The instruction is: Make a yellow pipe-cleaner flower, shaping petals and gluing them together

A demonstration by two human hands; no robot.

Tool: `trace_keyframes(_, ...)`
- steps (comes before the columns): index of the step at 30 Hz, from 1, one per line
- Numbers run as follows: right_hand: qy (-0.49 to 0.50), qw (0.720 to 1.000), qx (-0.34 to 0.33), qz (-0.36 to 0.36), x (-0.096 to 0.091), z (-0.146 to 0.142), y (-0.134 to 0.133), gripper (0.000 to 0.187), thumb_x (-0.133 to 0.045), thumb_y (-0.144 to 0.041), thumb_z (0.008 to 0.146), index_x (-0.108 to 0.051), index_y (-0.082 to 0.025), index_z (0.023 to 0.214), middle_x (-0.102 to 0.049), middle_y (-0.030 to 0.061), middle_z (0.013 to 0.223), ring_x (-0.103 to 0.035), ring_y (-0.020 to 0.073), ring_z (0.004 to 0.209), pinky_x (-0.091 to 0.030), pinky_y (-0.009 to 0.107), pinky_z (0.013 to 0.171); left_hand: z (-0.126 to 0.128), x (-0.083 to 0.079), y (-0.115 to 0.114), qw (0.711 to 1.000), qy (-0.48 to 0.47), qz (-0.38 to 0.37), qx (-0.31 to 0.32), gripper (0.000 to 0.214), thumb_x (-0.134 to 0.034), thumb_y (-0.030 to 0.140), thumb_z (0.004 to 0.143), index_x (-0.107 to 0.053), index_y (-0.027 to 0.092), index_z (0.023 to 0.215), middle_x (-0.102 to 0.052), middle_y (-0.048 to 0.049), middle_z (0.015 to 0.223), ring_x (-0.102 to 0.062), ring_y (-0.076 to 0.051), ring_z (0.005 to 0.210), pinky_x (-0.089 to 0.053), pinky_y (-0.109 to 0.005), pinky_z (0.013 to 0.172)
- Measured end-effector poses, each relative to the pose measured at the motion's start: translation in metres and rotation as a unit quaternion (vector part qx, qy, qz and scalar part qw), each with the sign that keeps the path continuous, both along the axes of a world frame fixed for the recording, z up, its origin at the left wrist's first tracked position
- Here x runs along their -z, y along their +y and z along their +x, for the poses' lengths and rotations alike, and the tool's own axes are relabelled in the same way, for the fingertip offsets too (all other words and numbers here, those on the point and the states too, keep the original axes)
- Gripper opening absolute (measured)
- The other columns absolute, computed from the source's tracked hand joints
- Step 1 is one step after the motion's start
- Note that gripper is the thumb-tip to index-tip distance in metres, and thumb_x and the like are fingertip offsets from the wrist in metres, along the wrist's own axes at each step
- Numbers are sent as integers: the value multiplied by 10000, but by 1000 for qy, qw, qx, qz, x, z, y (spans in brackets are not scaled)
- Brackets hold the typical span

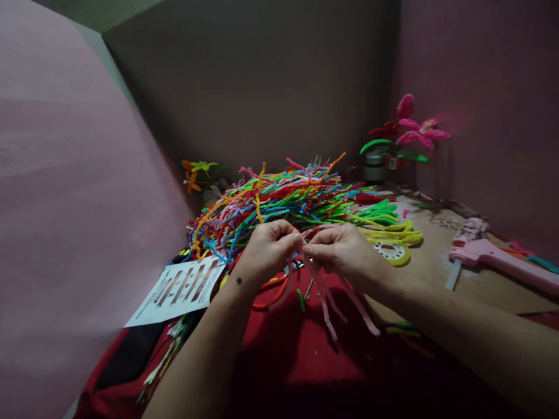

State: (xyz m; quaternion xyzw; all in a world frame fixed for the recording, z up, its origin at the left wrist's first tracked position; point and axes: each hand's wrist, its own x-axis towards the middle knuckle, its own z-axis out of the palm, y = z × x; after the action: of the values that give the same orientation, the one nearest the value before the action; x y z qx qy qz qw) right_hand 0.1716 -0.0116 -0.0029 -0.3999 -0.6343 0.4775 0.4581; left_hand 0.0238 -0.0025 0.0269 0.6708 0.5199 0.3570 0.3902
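Strands (322,288) between left hand (271,242) and right (343,247)

Pale wall (65,174): left of your fingers (317,251), pinkish, brightest.
Dark wall (253,87): beyond your fingers, shadowed.
Mauve wall (489,75): to their right.
Tan work surface (425,279): right of them.
Red cloth (279,349): below them.
Light: dim around you.

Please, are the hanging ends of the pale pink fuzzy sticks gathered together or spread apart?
Spread apart: below the left hand and right hand, the pale pink fuzzy sticks fan out, with red cloth showing between them.
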Motion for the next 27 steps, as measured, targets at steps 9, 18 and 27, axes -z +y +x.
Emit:
trace_keyframes(9,122,982,-68,-129,11,2,11,227,-679,-316,588,-620,-98,579,-428,-54,402,-294,32,354,-187,199,364,-2,4,0,986,-130,-91,42,175,-591,282,704,-504,142,644,-400,71,412,-305,-16,319,-219,-136,313)
trace_keyframes(18,130,985,-53,-98,12,6,12,174,-634,-240,633,-593,-102,536,-531,-8,470,-415,58,417,-309,208,426,8,13,1,971,-205,-103,66,183,-596,298,706,-500,143,716,-506,44,430,-391,-49,287,-303,-159,297)
trace_keyframes(27,177,965,-86,-172,13,4,9,217,-630,-305,664,-609,-97,608,-600,33,514,-508,93,441,-394,216,466,14,19,4,991,-134,-29,5,166,-586,295,705,-522,142,706,-481,54,427,-400,-50,324,-274,-159,340)
